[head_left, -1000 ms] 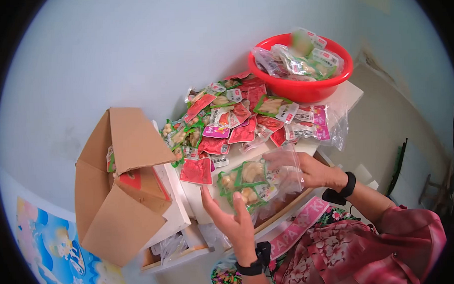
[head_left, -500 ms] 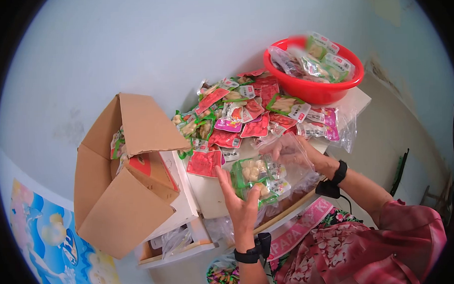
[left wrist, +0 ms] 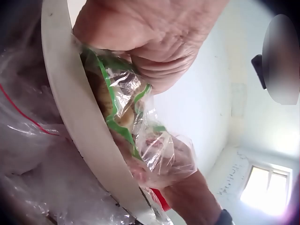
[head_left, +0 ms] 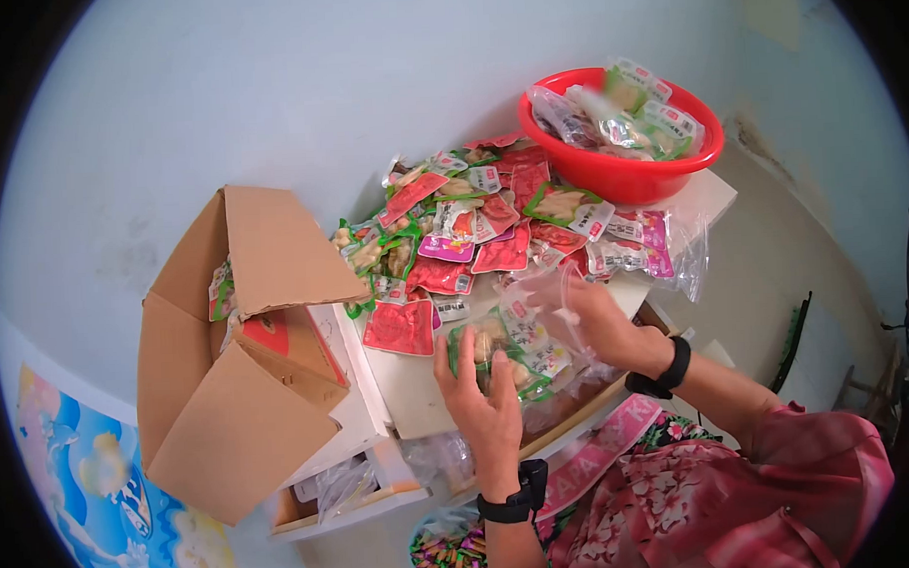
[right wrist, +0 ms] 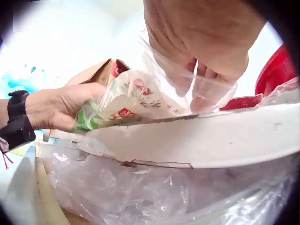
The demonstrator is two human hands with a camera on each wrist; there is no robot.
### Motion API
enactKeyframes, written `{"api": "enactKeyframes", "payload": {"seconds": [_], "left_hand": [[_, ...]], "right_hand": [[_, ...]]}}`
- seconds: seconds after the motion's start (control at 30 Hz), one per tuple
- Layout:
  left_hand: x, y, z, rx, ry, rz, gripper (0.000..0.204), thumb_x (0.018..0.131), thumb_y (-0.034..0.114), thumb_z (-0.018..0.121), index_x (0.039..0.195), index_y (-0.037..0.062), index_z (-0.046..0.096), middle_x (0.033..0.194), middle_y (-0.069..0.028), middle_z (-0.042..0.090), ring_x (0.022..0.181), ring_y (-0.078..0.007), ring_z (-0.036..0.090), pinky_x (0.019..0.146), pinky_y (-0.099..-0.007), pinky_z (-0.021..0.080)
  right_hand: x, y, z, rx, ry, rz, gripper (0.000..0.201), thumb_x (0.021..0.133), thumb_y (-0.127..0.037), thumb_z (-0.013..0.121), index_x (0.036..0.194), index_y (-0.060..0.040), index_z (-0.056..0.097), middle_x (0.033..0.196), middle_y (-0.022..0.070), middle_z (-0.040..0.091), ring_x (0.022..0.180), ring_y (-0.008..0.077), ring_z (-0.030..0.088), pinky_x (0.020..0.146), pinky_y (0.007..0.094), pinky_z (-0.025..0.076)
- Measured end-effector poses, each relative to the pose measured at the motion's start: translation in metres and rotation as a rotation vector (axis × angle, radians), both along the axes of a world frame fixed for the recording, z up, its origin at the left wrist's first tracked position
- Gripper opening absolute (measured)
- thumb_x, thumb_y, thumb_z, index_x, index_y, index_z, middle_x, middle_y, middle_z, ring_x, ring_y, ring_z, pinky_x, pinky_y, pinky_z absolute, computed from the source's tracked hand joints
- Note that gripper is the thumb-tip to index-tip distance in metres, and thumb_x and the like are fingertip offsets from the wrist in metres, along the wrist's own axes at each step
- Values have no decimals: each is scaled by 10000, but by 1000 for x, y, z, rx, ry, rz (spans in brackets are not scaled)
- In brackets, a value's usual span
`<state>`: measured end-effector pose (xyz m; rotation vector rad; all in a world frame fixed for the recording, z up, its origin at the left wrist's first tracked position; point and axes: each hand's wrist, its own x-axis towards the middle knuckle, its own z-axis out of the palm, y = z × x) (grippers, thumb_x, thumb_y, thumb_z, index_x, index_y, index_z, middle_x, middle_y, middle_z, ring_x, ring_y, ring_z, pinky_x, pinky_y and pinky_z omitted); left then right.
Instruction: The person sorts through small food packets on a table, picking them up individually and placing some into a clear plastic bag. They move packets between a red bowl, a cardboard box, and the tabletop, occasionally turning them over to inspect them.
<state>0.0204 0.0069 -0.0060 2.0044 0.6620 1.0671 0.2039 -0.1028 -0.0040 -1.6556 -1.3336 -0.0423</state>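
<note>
Green-edged packets of pale food (head_left: 525,344) lie inside a clear plastic bag (head_left: 567,352) at the table's front edge. The left hand (head_left: 484,408) grips their left end, fingers over the top; in the right wrist view this hand (right wrist: 63,105) has its fingers around the green edge. At the bag's other end, the right hand (head_left: 601,324) holds the clear plastic near the bag's mouth. Seen from the right wrist, the right hand's fingers (right wrist: 206,89) point down with the thin film around them. The left wrist view shows the packets (left wrist: 122,105) under the left palm.
Red, green and purple packets (head_left: 473,233) are heaped behind the hands. A red basin (head_left: 621,183) of packets stands at the back right. An open cardboard box (head_left: 229,422) is at the left. Clear bags (right wrist: 140,187) fill an open drawer below the tabletop.
The left hand has moved from beside the packets to a grip on their left end. The right hand remains at the bag's mouth, and the bag and packets have tilted a little.
</note>
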Motion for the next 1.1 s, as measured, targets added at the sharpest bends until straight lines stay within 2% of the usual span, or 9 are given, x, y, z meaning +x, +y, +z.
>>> {"api": "enactKeyframes", "payload": {"seconds": [0.17, 0.2, 0.33, 0.53, 0.63, 0.73, 0.83, 0.93, 1.1], "left_hand": [[0, -4, -4, 105, 77, 83, 481, 1029, 196, 616, 1486, 58, 557, 1552, -280, 417, 1429, -422, 451, 1139, -481, 406], [0, -5, -5, 120, 83, 94, 483, 1034, 191, 605, 1494, 55, 546, 1550, -282, 417, 1422, -427, 456, 1133, -483, 410], [1, -11, -4, 140, 104, 125, 493, 1046, 179, 576, 1518, 51, 515, 1543, -290, 421, 1402, -438, 475, 1121, -485, 418], [1, -15, -5, 153, 124, 157, 494, 1058, 178, 552, 1523, 24, 495, 1518, -301, 441, 1385, -455, 482, 1114, -497, 419], [0, -17, -6, 196, 132, 174, 488, 1063, 177, 539, 1516, 2, 489, 1502, -314, 450, 1374, -467, 484, 1113, -510, 416], [-2, -18, -3, 192, 142, 171, 486, 1064, 174, 531, 1512, -9, 484, 1487, -326, 457, 1363, -479, 485, 1109, -522, 414], [-3, -19, -4, 197, 141, 180, 494, 1061, 183, 534, 1511, -11, 478, 1478, -334, 459, 1354, -491, 485, 1102, -530, 419], [-5, -19, -7, 201, 128, 182, 503, 1059, 198, 538, 1513, -10, 474, 1475, -338, 461, 1350, -495, 486, 1096, -533, 423], [-5, -22, -9, 204, 117, 201, 529, 1056, 217, 552, 1528, 1, 453, 1481, -336, 457, 1355, -497, 482, 1099, -539, 420]], "right_hand": [[-7, -51, 39, 33, 200, -243, 353, 1023, -260, 630, 1249, 11, 620, 1238, 201, 702, 1097, 324, 714, 911, 415, 571], [-5, -57, 36, -35, 246, -244, 530, 1048, -410, 581, 1410, -25, 537, 1286, 238, 673, 1117, 328, 711, 917, 423, 574], [-9, -62, 40, -185, 389, -163, 866, 993, -543, 630, 1628, -67, 284, 1404, 290, 591, 1112, 344, 701, 889, 420, 574], [-10, -49, 42, -307, 541, -116, 1027, 903, -636, 706, 1631, -47, 287, 1237, 263, 644, 935, 282, 703, 802, 380, 552], [-2, -37, 23, -263, 365, -144, 1044, 873, -656, 728, 1600, -7, 352, 1045, 189, 663, 860, 229, 696, 757, 357, 533], [-1, -31, 47, -491, 502, -101, 674, 906, -501, 767, 1308, 16, 612, 968, 68, 668, 875, 130, 622, 715, 279, 468], [6, -19, 40, -360, 640, 17, 422, 904, -412, 793, 1022, -24, 672, 848, 5, 651, 811, 95, 593, 678, 272, 428], [13, -13, 32, -239, 642, 80, 297, 907, -298, 800, 895, -43, 649, 898, 7, 640, 809, 102, 595, 678, 263, 430], [1, -8, 49, -98, 686, 156, 128, 945, -68, 710, 950, -38, 586, 932, -8, 578, 797, 95, 555, 717, 269, 455]]}}
